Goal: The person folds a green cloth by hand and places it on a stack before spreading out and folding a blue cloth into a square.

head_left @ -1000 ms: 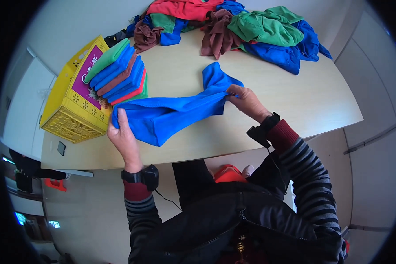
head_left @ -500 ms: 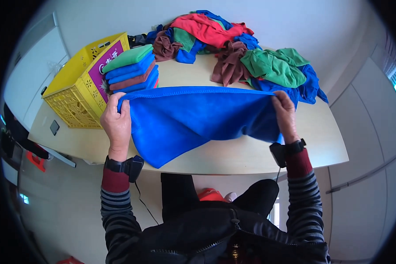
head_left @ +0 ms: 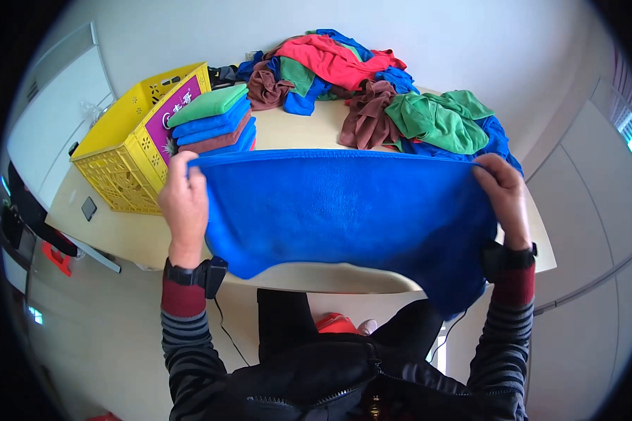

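Note:
A blue towel (head_left: 344, 207) is stretched wide between my two hands, its hemmed top edge nearly straight. My left hand (head_left: 185, 207) pinches its upper left corner, and my right hand (head_left: 505, 198) pinches the upper right corner. The cloth hangs down over the table's near edge, its lower right part drooping furthest. Just beyond my left hand stands a stack of folded towels (head_left: 214, 123), with a green one on top and blue and brown ones beneath.
A yellow plastic crate (head_left: 123, 175) stands on the pale table (head_left: 298, 130) at the left, with a small dark flat object (head_left: 88, 208) beside it. Crumpled red, blue, green and brown cloths (head_left: 330, 59) are heaped at the back; another heap with a green cloth (head_left: 435, 123) lies right.
My right hand has moved to the right and slightly down, pulling the blue towel wider. Its lower right part now hangs lower and the cloth is flatter.

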`<state>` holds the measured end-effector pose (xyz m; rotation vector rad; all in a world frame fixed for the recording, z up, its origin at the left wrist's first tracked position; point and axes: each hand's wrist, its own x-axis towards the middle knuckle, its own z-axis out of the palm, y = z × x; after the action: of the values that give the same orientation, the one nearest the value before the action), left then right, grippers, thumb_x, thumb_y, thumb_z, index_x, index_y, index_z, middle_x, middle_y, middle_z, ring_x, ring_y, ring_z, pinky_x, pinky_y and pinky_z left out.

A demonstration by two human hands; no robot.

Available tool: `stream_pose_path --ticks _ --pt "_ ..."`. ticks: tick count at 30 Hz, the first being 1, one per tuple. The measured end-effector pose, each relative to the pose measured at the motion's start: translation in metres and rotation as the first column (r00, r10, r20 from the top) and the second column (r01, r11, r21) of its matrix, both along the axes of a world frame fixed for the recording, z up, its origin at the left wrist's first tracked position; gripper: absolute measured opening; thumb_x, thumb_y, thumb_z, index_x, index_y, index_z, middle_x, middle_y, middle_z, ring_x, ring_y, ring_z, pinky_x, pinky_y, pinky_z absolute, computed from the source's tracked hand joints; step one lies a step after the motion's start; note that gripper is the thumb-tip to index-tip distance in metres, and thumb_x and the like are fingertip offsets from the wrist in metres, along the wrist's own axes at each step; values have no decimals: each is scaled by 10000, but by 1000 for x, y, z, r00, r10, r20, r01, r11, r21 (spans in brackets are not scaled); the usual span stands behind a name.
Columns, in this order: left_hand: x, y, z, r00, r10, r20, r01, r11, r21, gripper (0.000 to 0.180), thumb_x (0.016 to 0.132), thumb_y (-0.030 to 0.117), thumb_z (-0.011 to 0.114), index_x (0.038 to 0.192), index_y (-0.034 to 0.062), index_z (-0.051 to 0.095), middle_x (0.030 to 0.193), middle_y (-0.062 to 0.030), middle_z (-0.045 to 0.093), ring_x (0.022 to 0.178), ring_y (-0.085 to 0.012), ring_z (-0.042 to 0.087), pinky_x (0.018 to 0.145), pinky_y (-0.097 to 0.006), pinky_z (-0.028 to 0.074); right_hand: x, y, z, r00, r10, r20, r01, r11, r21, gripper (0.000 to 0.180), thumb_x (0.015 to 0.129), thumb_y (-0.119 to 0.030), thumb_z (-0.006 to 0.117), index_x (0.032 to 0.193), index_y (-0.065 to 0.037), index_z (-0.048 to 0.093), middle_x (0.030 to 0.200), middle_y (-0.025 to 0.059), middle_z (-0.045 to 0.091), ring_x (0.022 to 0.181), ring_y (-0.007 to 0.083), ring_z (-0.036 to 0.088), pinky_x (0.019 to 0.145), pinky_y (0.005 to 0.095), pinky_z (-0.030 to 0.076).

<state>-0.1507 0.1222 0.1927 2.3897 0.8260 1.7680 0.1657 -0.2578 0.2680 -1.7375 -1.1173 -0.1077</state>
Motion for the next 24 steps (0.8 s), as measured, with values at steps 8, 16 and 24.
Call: stream_pose_path --ticks 8,16,24 --pt "80 54 -133 845 -29 -534 10 999 -39 100 936 161 568 982 73 584 816 -181 689 720 -415 678 662 -548 535 86 52 -136 997 -44 68 61 961 -269 130 884 -141 718 905 -14 704 721 48 648 689 120 612 656 297 503" --pt "87 77 -192 669 23 -743 -55 998 -18 136 880 119 662 985 37 635 965 -169 702 921 -332 698 792 -448 576 110 60 -224 989 -137 53 146 876 -460 195 869 -210 725 926 -23 720 787 95 697 725 202 654 712 342 525" --pt "53 69 -168 665 -51 -745 -37 994 -101 226 858 218 740 969 37 661 994 -165 696 963 -332 685 833 -448 558 145 4 -248 978 -173 113 207 817 -538 218 817 -232 702 935 -51 729 820 147 723 803 314 704 765 408 555"
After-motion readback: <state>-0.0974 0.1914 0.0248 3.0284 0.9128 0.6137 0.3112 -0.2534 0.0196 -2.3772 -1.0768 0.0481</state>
